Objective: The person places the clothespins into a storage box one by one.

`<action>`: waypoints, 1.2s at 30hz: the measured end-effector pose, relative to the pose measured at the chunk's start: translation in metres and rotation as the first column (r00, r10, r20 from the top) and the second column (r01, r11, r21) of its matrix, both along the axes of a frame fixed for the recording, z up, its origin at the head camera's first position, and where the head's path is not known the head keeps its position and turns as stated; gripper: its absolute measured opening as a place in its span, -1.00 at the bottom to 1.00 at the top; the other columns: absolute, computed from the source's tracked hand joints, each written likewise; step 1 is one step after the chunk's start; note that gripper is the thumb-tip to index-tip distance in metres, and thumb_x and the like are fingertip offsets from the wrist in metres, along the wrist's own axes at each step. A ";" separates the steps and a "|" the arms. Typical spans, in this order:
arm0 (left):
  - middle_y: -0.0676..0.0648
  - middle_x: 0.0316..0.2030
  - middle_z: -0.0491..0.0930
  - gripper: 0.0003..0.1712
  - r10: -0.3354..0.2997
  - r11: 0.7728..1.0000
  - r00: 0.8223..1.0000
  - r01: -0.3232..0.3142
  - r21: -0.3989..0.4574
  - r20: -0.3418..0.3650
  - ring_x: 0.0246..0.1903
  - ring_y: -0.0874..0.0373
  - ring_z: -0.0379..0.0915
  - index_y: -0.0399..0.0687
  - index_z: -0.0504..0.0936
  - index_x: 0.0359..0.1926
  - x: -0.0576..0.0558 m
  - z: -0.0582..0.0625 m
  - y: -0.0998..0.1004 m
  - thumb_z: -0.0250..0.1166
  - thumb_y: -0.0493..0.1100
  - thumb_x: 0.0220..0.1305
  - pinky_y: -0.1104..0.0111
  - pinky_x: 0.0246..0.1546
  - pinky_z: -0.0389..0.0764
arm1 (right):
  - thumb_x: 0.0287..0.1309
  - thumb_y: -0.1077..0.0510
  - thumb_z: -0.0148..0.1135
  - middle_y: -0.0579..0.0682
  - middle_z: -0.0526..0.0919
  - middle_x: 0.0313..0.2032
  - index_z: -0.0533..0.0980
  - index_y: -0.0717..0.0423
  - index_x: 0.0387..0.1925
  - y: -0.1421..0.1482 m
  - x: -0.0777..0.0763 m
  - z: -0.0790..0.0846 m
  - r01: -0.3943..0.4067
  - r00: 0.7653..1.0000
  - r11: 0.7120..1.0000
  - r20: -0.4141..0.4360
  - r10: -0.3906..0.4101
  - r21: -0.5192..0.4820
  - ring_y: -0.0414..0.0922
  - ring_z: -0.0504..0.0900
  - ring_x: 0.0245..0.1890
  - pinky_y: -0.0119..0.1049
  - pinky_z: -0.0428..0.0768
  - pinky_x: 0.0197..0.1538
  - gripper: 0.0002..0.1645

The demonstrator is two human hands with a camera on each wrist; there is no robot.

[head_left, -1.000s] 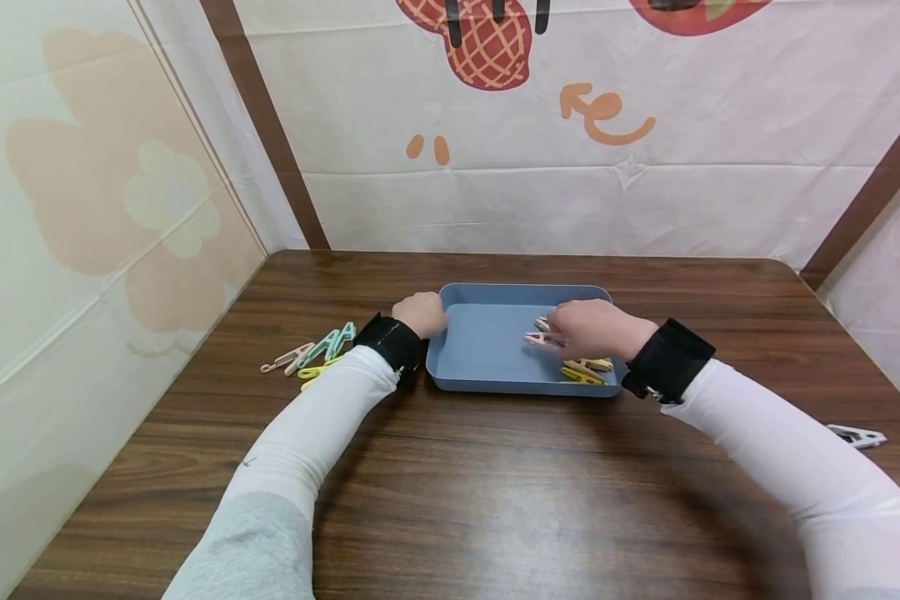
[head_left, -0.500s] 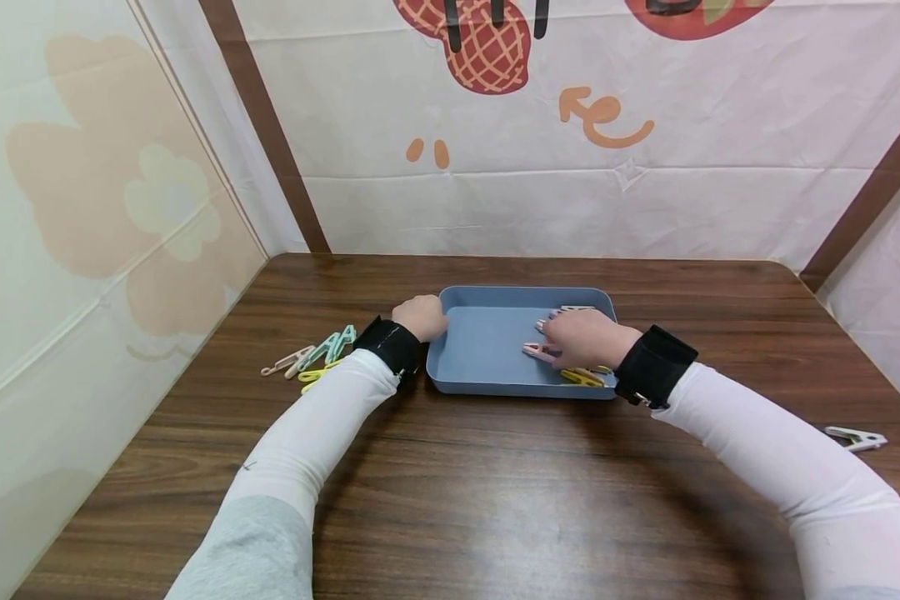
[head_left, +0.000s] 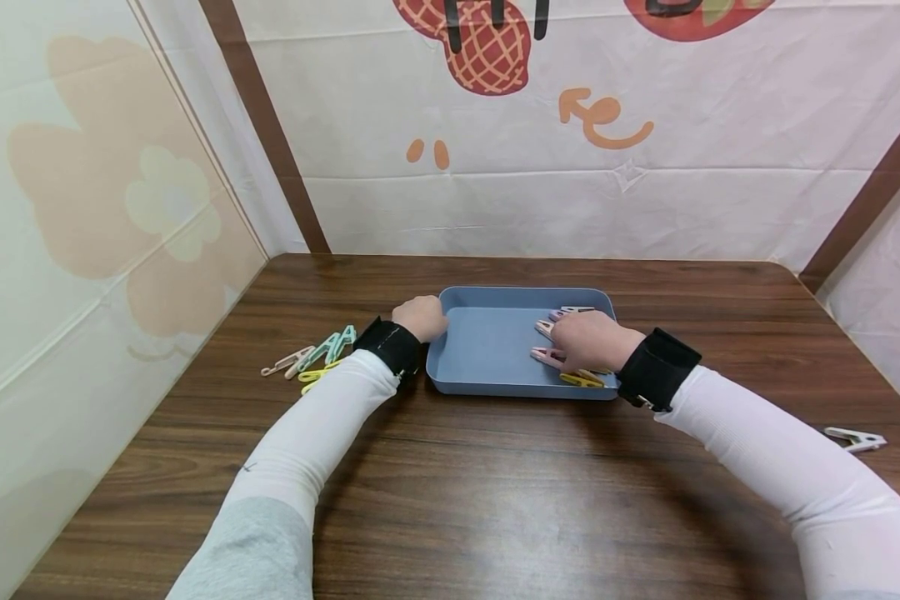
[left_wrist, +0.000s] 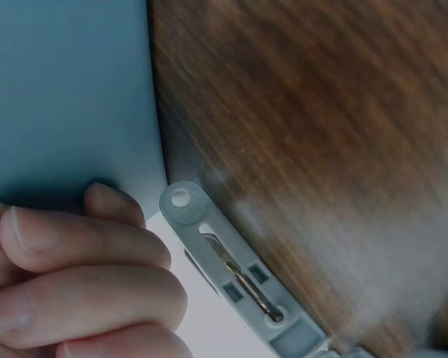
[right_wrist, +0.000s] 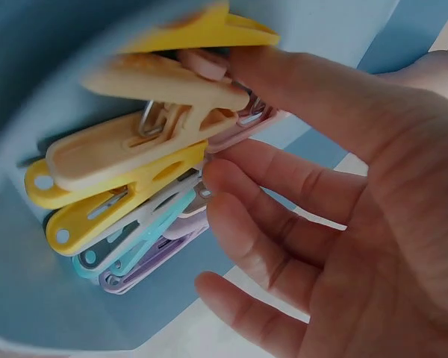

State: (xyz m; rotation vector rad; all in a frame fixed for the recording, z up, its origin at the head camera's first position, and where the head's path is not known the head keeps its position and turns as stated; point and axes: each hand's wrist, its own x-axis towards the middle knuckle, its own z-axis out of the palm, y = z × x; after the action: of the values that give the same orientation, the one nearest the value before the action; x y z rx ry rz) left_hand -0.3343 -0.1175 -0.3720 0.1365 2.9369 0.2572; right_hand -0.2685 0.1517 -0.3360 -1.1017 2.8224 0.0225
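In the head view my left hand (head_left: 420, 318) grips the left rim of the shallow blue tray (head_left: 487, 389). Its curled fingers show beside the tray wall in the left wrist view; the thumb is hidden. My right hand (head_left: 591, 340) is inside the tray's right part, thumb and index finger at a pink clothespin (head_left: 548, 358), which it seems to pinch. In the right wrist view a beige clothespin (right_wrist: 97, 153), a yellow clothespin (right_wrist: 75, 224) and a purple clothespin (right_wrist: 149, 268) lie fanned beside the fingertips. The hand partly covers the bunch.
Left of the tray lie several clothespins, among them a mint one (head_left: 322, 351), a pale pink one (head_left: 288, 364) and a yellow one (head_left: 313, 375). A white clothespin (head_left: 857, 440) rests far right on the wooden table (head_left: 495, 500). Cloth walls stand behind and at the sides.
My right hand has lowered the pink clothespin into the tray's right part, beside the others, and shifted it slightly right. The left hand stays at the tray's rim.
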 end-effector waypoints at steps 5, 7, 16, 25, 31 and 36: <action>-0.04 -0.57 0.43 -0.61 -0.001 1.000 1.000 0.001 0.004 0.006 -0.53 0.10 0.43 -0.04 0.38 -0.63 -0.001 -0.001 0.000 -0.03 -0.14 0.39 0.25 -0.51 0.44 | 0.15 0.11 0.34 -0.08 0.28 -0.68 0.51 0.07 -0.61 0.002 0.001 0.001 0.006 1.000 1.000 0.011 -0.006 -0.012 -0.15 0.31 -0.61 -0.34 0.24 -0.53 -0.72; -0.04 -0.57 0.42 -0.61 0.000 1.000 1.000 0.000 0.004 0.007 -0.54 0.09 0.42 -0.04 0.38 -0.62 -0.001 0.000 0.000 -0.03 -0.14 0.39 0.25 -0.51 0.43 | 0.13 0.10 0.35 -0.08 0.30 -0.68 0.50 0.08 -0.60 0.004 0.002 0.002 0.008 1.000 1.000 0.008 -0.007 -0.020 -0.15 0.31 -0.61 -0.34 0.23 -0.53 -0.72; -0.03 -0.59 0.38 -0.63 -0.009 1.000 1.000 0.009 0.015 0.011 -0.56 0.11 0.39 -0.03 0.33 -0.64 0.000 0.002 0.000 -0.03 -0.17 0.36 0.27 -0.54 0.40 | 0.10 -0.01 0.41 -0.01 0.56 -0.41 0.59 0.16 -0.27 0.032 0.009 0.028 0.093 0.996 0.990 0.004 -0.093 -0.107 -0.13 0.44 -0.47 -0.22 0.46 -0.40 -0.68; -0.03 -0.59 0.38 -0.63 -0.005 1.000 1.000 0.005 0.013 0.013 -0.55 0.10 0.39 -0.03 0.32 -0.64 0.003 0.005 0.000 -0.03 -0.18 0.37 0.27 -0.53 0.40 | 0.12 -0.01 0.38 -0.07 0.56 -0.45 0.57 0.17 -0.27 0.094 0.013 0.054 0.267 0.963 0.955 0.017 -0.267 -0.128 -0.12 0.49 -0.45 -0.11 0.48 -0.35 -0.67; -0.02 -0.61 0.35 -0.62 -0.003 1.000 1.000 0.003 0.017 0.016 -0.57 0.12 0.38 -0.03 0.30 -0.65 0.003 0.007 0.000 -0.03 -0.17 0.37 0.28 -0.54 0.39 | 0.15 -0.04 0.35 -0.04 0.59 -0.41 0.54 0.27 -0.23 0.149 0.025 0.058 0.363 0.931 0.927 0.068 -0.358 -0.093 -0.09 0.54 -0.41 -0.03 0.51 -0.32 -0.58; -0.01 -0.62 0.32 -0.62 -0.008 1.000 1.000 0.008 0.016 0.017 -0.58 0.13 0.35 -0.03 0.29 -0.65 0.004 0.010 0.001 -0.03 -0.18 0.37 0.29 -0.55 0.38 | 0.13 0.06 0.37 -0.06 0.55 -0.46 0.52 0.30 -0.30 0.189 0.040 0.047 0.382 0.924 0.921 0.061 -0.378 -0.072 -0.12 0.53 -0.45 -0.07 0.50 -0.35 -0.65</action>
State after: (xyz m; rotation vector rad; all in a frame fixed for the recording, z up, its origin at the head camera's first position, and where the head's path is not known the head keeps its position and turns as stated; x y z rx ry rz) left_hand -0.3302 -0.1167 -0.3623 0.1476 2.9176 0.2792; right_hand -0.2288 0.3405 -0.2893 -0.5373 2.9647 -0.1511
